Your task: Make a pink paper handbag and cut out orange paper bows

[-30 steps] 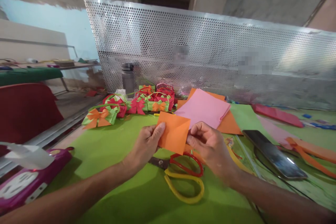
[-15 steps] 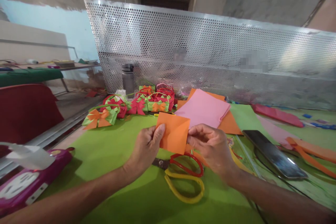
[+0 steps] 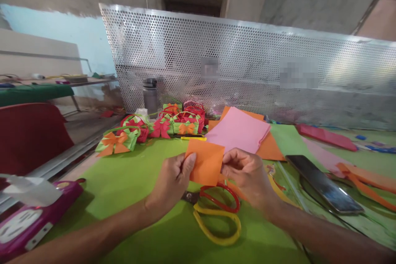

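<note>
A small square of orange paper (image 3: 206, 162) is held up between my two hands above the green table surface. My left hand (image 3: 175, 175) pinches its left edge, thumb on the front face. At the right edge, the fingertips of my right hand (image 3: 247, 173) close on the paper. Below the square lies a pair of scissors (image 3: 218, 214) with one red and one yellow handle loop; my left hand hides part of its blades. A yellow cutter knife (image 3: 193, 138) rests just beyond the square.
Several small paper bags with bows (image 3: 115, 142) stand at the back left beside a grey bottle (image 3: 150, 95). Pink sheets (image 3: 238, 130) lie behind my right hand. To the right are a phone (image 3: 323, 183) and orange strips (image 3: 368, 177); a purple power strip (image 3: 40, 218) sits front left.
The view has tilted slightly upward, so everything sits a little lower. Both hands keep their hold on the orange paper, with hardly any other movement.
</note>
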Motion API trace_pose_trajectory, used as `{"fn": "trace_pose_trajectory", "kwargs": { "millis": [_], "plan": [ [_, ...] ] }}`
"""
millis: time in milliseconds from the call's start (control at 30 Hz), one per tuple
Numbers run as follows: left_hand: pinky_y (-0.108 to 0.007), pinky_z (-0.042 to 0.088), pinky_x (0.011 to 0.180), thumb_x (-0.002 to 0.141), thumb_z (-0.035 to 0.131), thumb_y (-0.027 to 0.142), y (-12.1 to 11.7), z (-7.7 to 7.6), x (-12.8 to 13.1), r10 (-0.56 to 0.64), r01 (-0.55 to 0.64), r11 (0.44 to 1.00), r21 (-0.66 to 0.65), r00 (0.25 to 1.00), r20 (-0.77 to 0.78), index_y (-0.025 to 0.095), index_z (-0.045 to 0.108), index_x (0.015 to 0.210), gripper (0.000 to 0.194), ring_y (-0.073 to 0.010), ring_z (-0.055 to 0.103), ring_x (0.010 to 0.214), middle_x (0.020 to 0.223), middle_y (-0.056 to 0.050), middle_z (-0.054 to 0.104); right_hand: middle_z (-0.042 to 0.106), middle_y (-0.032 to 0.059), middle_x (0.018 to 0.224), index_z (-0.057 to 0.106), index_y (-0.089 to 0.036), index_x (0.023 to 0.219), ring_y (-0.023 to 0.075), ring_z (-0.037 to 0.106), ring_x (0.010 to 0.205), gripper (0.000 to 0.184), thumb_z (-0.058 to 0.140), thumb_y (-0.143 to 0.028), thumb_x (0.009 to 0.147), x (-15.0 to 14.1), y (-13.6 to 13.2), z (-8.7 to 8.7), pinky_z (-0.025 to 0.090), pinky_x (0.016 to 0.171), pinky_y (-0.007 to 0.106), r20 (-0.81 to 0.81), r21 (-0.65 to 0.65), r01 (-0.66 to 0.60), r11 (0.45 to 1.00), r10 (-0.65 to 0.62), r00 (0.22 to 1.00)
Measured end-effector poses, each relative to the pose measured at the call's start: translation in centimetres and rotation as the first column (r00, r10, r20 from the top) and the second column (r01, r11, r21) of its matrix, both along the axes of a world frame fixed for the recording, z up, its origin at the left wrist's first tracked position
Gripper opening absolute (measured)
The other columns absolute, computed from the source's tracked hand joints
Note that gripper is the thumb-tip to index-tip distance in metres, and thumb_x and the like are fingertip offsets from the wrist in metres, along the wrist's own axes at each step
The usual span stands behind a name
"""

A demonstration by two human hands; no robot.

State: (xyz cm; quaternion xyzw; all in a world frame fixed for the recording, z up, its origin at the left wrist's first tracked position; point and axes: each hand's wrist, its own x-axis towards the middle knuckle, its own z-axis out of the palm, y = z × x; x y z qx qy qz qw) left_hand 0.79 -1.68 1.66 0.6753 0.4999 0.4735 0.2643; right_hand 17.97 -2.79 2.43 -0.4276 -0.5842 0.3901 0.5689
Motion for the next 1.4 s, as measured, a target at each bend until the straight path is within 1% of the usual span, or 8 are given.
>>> {"fn": "trace_pose_trajectory", "kwargs": {
  "millis": [267, 367, 467, 567, 700, 967, 1133, 1400],
  "plan": [
    [-0.022, 0.017, 0.042, 0.082, 0.042, 0.038, -0.3, -0.5, 0.1, -0.040, 0.040, 0.999, -0.004, 0.999, 0.001, 0.020, 0.030, 0.052, 0.037, -0.0080, 0.023, 0.045, 0.050, 0.005, 0.024, 0.067, 0.0023, 0.067, 0.069, -0.017, 0.069, 0.0173, 0.061, 0.068, 0.007, 0.063, -0.015, 0.067, 0.1, -0.2, 0.2, 0.049, 0.064, 0.028, 0.029, -0.011, -0.050, 0.999, 0.050, 0.998],
    [-0.023, 0.017, 0.041, 0.080, 0.044, 0.040, -0.2, -0.4, 0.2, -0.019, 0.021, 0.998, -0.054, 0.999, 0.037, 0.020, 0.032, 0.049, 0.039, -0.0078, 0.024, 0.042, 0.046, 0.005, 0.026, 0.067, 0.0038, 0.077, 0.070, -0.018, 0.075, 0.0186, 0.061, 0.076, 0.009, 0.061, -0.015, 0.073, 0.1, -0.4, -0.2, 0.048, 0.069, 0.029, 0.119, 0.132, -0.086, 0.987, 0.071, 0.990],
    [-0.022, 0.017, 0.039, 0.080, 0.044, 0.044, 0.1, -0.5, 0.3, -0.012, 0.021, 0.991, -0.131, 0.998, 0.066, 0.019, 0.035, 0.047, 0.042, -0.0073, 0.026, 0.039, 0.042, 0.005, 0.029, 0.065, 0.0041, 0.086, 0.068, -0.022, 0.086, 0.0177, 0.059, 0.079, 0.014, 0.058, -0.015, 0.079, 0.2, -0.4, -0.7, 0.047, 0.070, 0.028, 0.253, 0.334, -0.137, 0.933, 0.051, 0.966],
    [-0.020, 0.019, 0.038, 0.079, 0.044, 0.051, 0.3, -1.0, 0.5, -0.092, 0.131, 0.944, -0.301, 0.986, 0.142, 0.018, 0.041, 0.050, 0.045, -0.0069, 0.029, 0.037, 0.041, 0.005, 0.035, 0.062, 0.0032, 0.078, 0.066, -0.023, 0.090, 0.0165, 0.056, 0.072, 0.015, 0.055, -0.015, 0.082, 0.3, -0.4, -0.7, 0.044, 0.067, 0.027, 0.490, 0.433, -0.205, 0.878, -0.038, 0.871],
    [-0.019, 0.022, 0.037, 0.073, 0.049, 0.058, 0.2, -1.2, 0.6, -0.127, 0.275, 0.836, -0.474, 0.938, 0.322, 0.017, 0.045, 0.053, 0.046, -0.0056, 0.029, 0.032, 0.038, 0.005, 0.041, 0.054, -0.0022, 0.062, 0.060, -0.021, 0.072, 0.0125, 0.046, 0.058, 0.010, 0.056, -0.016, 0.080, 0.3, -0.7, -0.3, 0.038, 0.055, 0.023, 0.617, 0.279, -0.224, 0.934, 0.004, 0.787],
    [-0.018, 0.024, 0.033, 0.069, 0.054, 0.056, 0.4, -0.7, 0.5, 0.101, 0.139, 0.850, -0.508, 0.903, 0.417, 0.018, 0.044, 0.056, 0.042, -0.0066, 0.034, 0.031, 0.039, 0.006, 0.041, 0.049, -0.0043, 0.057, 0.058, -0.018, 0.067, 0.0102, 0.041, 0.052, 0.015, 0.062, -0.029, 0.077, -0.1, -1.1, -1.1, 0.033, 0.047, 0.020, 0.426, -0.065, -0.343, 0.937, 0.337, 0.840],
    [-0.019, 0.028, 0.036, 0.076, 0.048, 0.053, -0.1, -0.6, 0.6, -0.088, 0.253, 0.876, -0.411, 0.921, 0.380, 0.016, 0.048, 0.056, 0.042, -0.0078, 0.039, 0.035, 0.041, 0.003, 0.045, 0.060, -0.0008, 0.070, 0.064, -0.017, 0.083, 0.0127, 0.052, 0.061, 0.022, 0.060, -0.038, 0.079, -0.3, -0.5, -1.0, 0.042, 0.056, 0.022, 0.153, -0.090, -0.395, 0.914, 0.405, 0.901],
    [-0.019, 0.029, 0.039, 0.076, 0.051, 0.039, -0.2, -0.6, 0.3, -0.264, 0.311, 0.918, -0.248, 0.943, 0.205, 0.015, 0.050, 0.053, 0.034, -0.0080, 0.041, 0.041, 0.046, 0.001, 0.049, 0.068, 0.0045, 0.080, 0.069, -0.015, 0.091, 0.0185, 0.060, 0.071, 0.030, 0.058, -0.042, 0.080, -0.1, -0.2, -0.4, 0.048, 0.067, 0.031, 0.032, -0.109, -0.236, 0.966, 0.241, 0.970]
  ]
}}
